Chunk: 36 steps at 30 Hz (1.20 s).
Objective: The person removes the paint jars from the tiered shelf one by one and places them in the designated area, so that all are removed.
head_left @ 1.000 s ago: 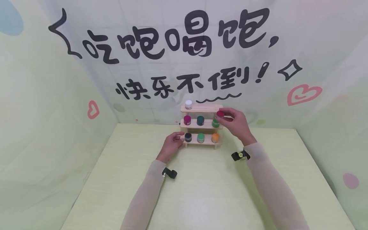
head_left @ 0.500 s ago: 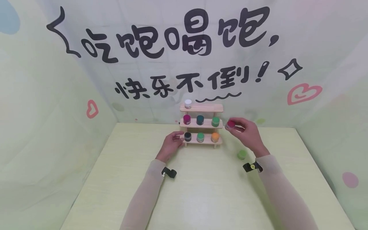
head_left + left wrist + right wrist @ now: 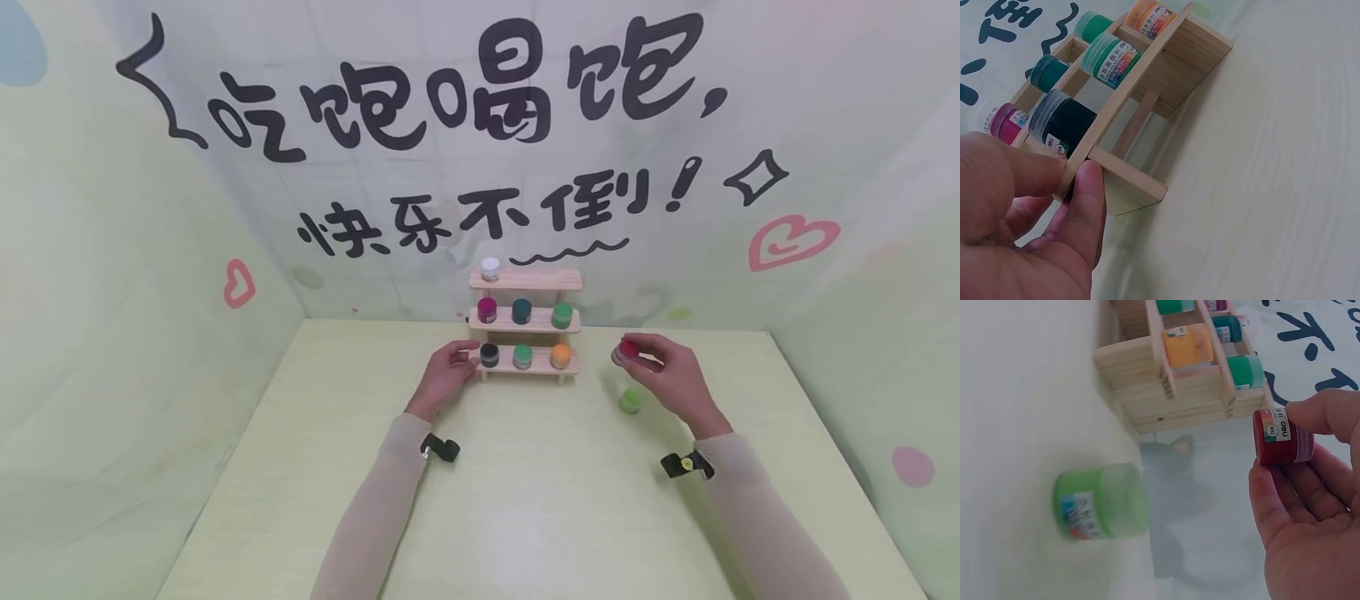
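Note:
My left hand (image 3: 444, 379) pinches the left end of the bottom board of a three-tier wooden display rack (image 3: 538, 283), thumb above and finger below in the left wrist view. A red paint jar (image 3: 1271, 439) is held between the thumb and fingers of my right hand (image 3: 673, 379), raised to the right of the rack. Just below that hand, a light green paint jar (image 3: 631, 401) stands on the table. The bottom tier bears black (image 3: 489, 355), green (image 3: 522, 357) and orange (image 3: 560, 356) jars.
On the middle tier stand magenta (image 3: 487, 311), teal (image 3: 521, 311) and green (image 3: 562, 315) jars. A white jar (image 3: 490, 268) sits at the top tier's left. Behind the pale table (image 3: 517, 500) hangs a printed cloth (image 3: 375, 50), with more cloth at both sides.
From over the rack's right end, my right hand has carried the red paint jar rightward and nearer. The light green jar has come into sight. My left hand stays at the rack.

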Each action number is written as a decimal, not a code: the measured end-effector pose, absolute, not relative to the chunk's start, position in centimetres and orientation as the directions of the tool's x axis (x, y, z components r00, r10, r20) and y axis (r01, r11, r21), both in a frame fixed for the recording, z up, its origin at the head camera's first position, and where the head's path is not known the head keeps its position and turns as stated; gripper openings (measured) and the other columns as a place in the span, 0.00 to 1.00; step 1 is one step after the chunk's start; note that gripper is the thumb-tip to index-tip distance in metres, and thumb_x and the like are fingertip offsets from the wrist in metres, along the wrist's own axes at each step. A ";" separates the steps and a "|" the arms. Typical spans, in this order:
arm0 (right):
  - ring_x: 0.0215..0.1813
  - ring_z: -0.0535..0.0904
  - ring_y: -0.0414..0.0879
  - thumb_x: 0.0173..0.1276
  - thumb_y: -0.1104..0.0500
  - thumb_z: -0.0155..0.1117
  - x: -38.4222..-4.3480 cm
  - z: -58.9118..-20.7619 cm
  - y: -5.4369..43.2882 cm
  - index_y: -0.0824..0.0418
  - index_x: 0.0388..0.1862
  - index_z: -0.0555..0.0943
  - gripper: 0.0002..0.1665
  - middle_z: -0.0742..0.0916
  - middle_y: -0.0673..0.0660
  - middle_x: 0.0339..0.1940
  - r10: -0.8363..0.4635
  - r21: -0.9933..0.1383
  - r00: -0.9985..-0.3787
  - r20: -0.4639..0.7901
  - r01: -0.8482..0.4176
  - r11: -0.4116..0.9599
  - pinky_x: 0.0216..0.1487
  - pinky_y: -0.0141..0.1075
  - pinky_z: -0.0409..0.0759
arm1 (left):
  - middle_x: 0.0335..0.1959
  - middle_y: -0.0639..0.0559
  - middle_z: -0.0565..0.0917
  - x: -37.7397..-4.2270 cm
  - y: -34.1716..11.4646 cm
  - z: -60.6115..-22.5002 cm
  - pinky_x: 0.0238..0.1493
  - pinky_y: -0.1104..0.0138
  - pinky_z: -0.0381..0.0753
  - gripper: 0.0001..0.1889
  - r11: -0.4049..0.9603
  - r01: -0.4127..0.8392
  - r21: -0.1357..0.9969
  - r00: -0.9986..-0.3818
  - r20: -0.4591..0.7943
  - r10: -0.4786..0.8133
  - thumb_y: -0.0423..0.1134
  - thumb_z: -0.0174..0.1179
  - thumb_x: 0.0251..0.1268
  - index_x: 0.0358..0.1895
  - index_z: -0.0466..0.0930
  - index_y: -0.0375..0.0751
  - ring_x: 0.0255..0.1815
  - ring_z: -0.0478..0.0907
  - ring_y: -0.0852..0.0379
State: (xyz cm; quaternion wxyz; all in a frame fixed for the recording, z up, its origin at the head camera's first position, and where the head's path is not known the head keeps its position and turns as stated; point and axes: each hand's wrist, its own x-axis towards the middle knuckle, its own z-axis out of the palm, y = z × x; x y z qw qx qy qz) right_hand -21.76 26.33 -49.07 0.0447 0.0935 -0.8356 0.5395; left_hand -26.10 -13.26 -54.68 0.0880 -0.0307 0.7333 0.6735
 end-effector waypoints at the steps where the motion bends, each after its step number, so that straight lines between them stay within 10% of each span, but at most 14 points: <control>1: 0.55 0.81 0.23 0.73 0.56 0.74 -21.5 -49.3 26.5 0.67 0.68 0.80 0.29 0.85 0.66 0.63 -0.111 -0.893 -0.979 0.170 -0.201 0.403 0.55 0.20 0.84 | 0.55 0.43 0.75 -26.1 -13.3 -54.7 0.56 0.64 0.91 0.20 0.092 -0.164 0.982 -0.983 -0.171 0.072 0.30 0.65 0.72 0.65 0.82 0.43 0.52 0.82 0.53; 21: 0.55 0.79 0.18 0.73 0.55 0.73 -18.0 -53.1 30.5 0.66 0.68 0.80 0.29 0.88 0.55 0.58 -0.060 -0.856 -0.991 0.118 -0.132 0.500 0.54 0.17 0.83 | 0.55 0.42 0.77 -26.0 -13.4 -54.7 0.55 0.65 0.91 0.20 0.115 -0.158 0.981 -0.982 -0.168 0.082 0.32 0.65 0.73 0.65 0.82 0.45 0.52 0.84 0.52; 36: 0.51 0.75 0.15 0.74 0.52 0.73 -16.6 -54.3 33.1 0.64 0.69 0.80 0.30 0.87 0.67 0.62 -0.089 -0.788 -0.995 0.042 -0.087 0.609 0.51 0.15 0.81 | 0.56 0.42 0.79 -26.2 -13.4 -54.9 0.52 0.68 0.90 0.19 0.154 -0.160 0.975 -0.983 -0.172 0.065 0.35 0.66 0.73 0.65 0.83 0.48 0.51 0.84 0.53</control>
